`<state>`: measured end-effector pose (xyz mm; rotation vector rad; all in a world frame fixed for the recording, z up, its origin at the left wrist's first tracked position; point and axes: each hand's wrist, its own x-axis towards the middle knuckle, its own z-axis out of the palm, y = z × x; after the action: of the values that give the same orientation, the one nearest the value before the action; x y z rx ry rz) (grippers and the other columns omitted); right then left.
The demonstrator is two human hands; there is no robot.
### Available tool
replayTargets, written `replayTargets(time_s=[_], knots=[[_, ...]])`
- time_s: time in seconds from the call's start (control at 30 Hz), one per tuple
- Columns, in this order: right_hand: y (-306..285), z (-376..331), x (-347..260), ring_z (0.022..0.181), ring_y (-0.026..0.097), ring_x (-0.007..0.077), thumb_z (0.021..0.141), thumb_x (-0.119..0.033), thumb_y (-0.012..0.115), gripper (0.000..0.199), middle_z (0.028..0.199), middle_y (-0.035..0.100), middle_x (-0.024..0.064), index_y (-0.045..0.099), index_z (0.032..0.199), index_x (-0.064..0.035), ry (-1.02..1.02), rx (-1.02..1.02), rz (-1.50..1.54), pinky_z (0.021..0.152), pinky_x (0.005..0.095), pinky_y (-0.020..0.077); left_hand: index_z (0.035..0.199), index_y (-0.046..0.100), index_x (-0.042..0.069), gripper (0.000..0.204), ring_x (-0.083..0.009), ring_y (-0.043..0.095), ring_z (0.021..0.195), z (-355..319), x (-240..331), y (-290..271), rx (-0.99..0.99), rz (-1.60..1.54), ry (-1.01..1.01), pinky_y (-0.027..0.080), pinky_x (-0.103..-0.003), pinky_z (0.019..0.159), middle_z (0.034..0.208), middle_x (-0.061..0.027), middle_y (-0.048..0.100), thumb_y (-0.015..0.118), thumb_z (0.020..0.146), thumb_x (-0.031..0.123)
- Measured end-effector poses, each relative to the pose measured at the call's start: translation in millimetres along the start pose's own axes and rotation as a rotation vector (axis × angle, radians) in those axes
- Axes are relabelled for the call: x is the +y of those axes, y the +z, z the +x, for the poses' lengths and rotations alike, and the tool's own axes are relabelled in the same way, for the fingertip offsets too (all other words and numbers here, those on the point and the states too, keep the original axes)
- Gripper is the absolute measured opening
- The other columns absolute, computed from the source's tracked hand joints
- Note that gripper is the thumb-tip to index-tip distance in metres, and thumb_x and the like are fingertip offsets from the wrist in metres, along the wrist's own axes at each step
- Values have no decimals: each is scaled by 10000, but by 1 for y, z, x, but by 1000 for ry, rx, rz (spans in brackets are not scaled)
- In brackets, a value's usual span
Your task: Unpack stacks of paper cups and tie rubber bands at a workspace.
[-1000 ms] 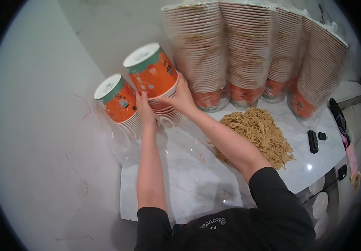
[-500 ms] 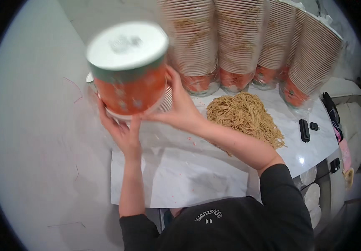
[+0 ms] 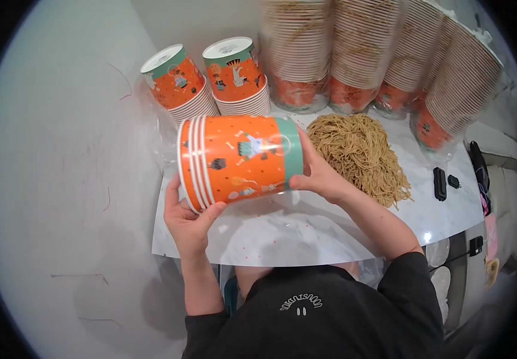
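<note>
Between my hands, a short stack of nested orange paper tubs [image 3: 240, 158] lies sideways in the air above the near part of the table. Its white rims face left and its green base band faces right. My left hand [image 3: 191, 221] is closed on the rim end, thumb on the lower side. At the base end my right hand [image 3: 321, 170] grips, thumb in front and fingers mostly hidden behind. Two upside-down stacks of the same tubs, a left stack [image 3: 177, 84] and a right stack [image 3: 234, 75], stand behind the held tubs.
Tall plastic-wrapped tub stacks [image 3: 300, 48] line the back of the table. A heap of tan noodle-like strands [image 3: 363, 158] lies right of my hands. Further right are a black oblong device [image 3: 439, 183] and a small black piece [image 3: 453, 181]. A white wall [image 3: 61, 179] borders the left.
The held tubs have come down toward me and turned from upside down to sideways. My right hand has shifted to the base end, and the two stacks behind now show.
</note>
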<state>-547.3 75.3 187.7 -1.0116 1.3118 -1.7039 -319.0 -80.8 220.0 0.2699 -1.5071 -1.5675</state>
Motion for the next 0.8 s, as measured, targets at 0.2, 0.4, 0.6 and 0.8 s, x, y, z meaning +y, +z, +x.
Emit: replayTargets(time_s=[0.2, 0.4, 0.6, 0.8], knots=[[3, -5, -36, 1547, 95, 414, 558, -566, 931, 1479, 1647, 115, 279, 29, 1618, -67, -380, -55, -807, 1222, 587, 121, 1038, 691, -71, 355, -102, 697, 830, -15, 10, -15, -132, 168, -199, 558, -246, 734, 924, -102, 756, 858, 724, -67], [33, -6, -49, 1335, 482, 450, 592, -587, 879, 1374, 1521, 380, 269, 128, 1606, -44, -325, -277, -934, 1050, 457, 464, 1005, 701, -68, 271, -97, 688, 798, -16, 19, -12, -120, 205, -226, 550, -240, 717, 891, -94, 750, 826, 765, -58], [39, 0, -43, 1345, 462, 439, 632, -495, 880, 1304, 1528, 370, 260, 136, 1605, -46, -364, -282, -908, 1077, 466, 436, 961, 708, -43, 195, -86, 660, 740, -12, 39, -13, 5, 224, -212, 505, -223, 688, 846, -64, 731, 795, 786, -47], [45, 11, -50, 1415, 412, 398, 625, -481, 910, 1284, 1562, 352, 237, 192, 1579, -10, -430, -284, -846, 1133, 449, 392, 943, 700, -17, 217, -77, 617, 745, -3, 55, -27, 118, 225, -18, 468, -227, 731, 834, -33, 702, 816, 760, -8]])
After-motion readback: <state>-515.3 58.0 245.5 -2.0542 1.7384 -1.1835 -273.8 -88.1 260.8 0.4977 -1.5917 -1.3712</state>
